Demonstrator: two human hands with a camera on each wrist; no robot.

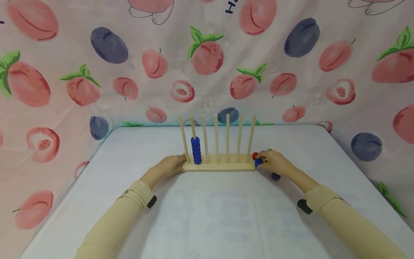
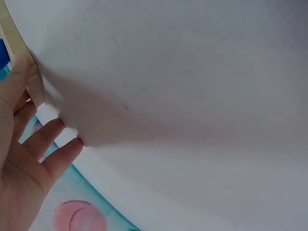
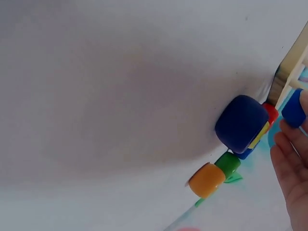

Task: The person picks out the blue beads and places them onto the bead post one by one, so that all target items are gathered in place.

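A wooden peg rack [image 1: 220, 167] with several upright rods stands in the head view's middle. Stacked blue beads [image 1: 196, 151] sit on its second rod from the left; the other rods are bare. My left hand [image 1: 169, 165] holds the rack's left end, thumb on the base's front in the left wrist view. Beside the right end, my right hand [image 1: 275, 163] pinches a blue bead [image 3: 293, 109] between thumb and fingers. Loose beads lie around and beneath that hand: a dark blue bead [image 3: 241, 123], a red bead [image 1: 254, 155], a yellow bead [image 1: 265, 161] and a green bead [image 3: 228, 163].
An orange bead [image 3: 207, 180] lies beside the green one in the right wrist view. White covering spreads over the table [image 1: 220, 216]. Behind its back edge hangs a fruit-printed cloth [image 1: 207, 90], which also runs along both sides.
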